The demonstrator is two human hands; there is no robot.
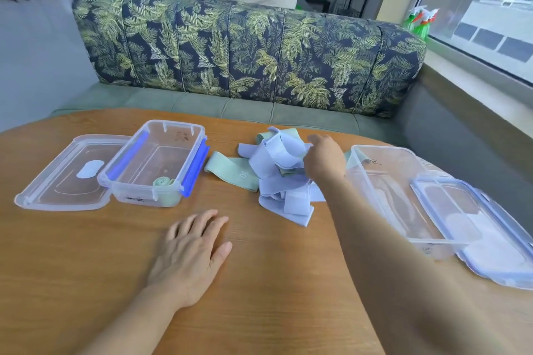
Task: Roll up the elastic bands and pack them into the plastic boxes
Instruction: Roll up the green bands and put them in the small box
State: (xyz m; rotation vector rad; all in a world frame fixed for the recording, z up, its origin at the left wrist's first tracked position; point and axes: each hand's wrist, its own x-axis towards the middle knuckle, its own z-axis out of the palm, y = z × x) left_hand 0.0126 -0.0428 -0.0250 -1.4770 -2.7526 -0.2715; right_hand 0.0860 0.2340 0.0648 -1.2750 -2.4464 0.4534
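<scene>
A loose heap of lilac elastic bands (281, 181) lies mid-table, mixed with pale green bands (232, 170). My right hand (324, 160) reaches into the heap's right side and pinches a lilac band. My left hand (191, 253) rests flat on the table, fingers straight, holding nothing. A clear plastic box with blue clips (199, 135) stands at the left and holds one rolled green band (165, 183). A second clear box (360, 170) stands at the right with nothing visible inside.
The left box's lid (43, 187) lies flat beside it. The right box's blue-rimmed lid (501, 233) leans against that box at the table's right edge. A leaf-patterned sofa (248, 49) stands behind the wooden table (274, 282); a person sits beyond it.
</scene>
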